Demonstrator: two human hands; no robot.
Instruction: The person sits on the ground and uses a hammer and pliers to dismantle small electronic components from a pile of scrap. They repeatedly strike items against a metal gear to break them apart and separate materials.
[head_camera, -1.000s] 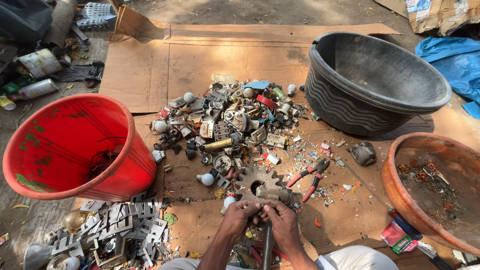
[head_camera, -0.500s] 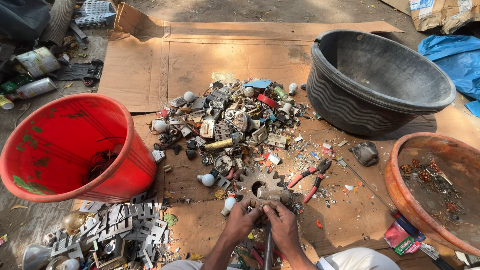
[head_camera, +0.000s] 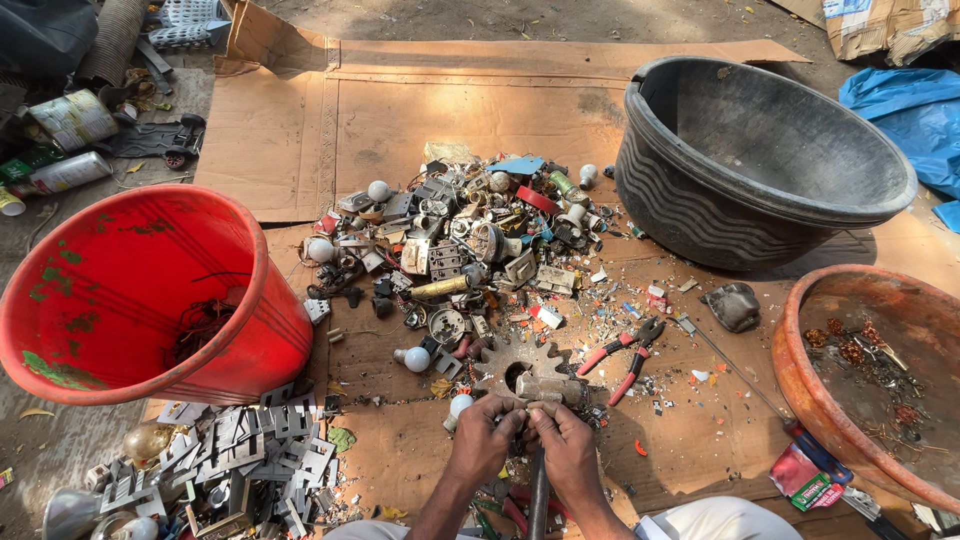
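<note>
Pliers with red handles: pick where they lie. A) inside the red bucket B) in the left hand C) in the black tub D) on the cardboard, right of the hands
D: the pliers lie open on the cardboard, up and to the right of both hands, between the gear and the orange basin, touched by neither hand.

Rusty toothed gear (head_camera: 512, 362) lies flat on cardboard; seemingly a small part (head_camera: 548, 388) atop.

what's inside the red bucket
A tangle of dark wires lies against the inner wall of the red bucket; its near rim hides the rest of the bottom.
</note>
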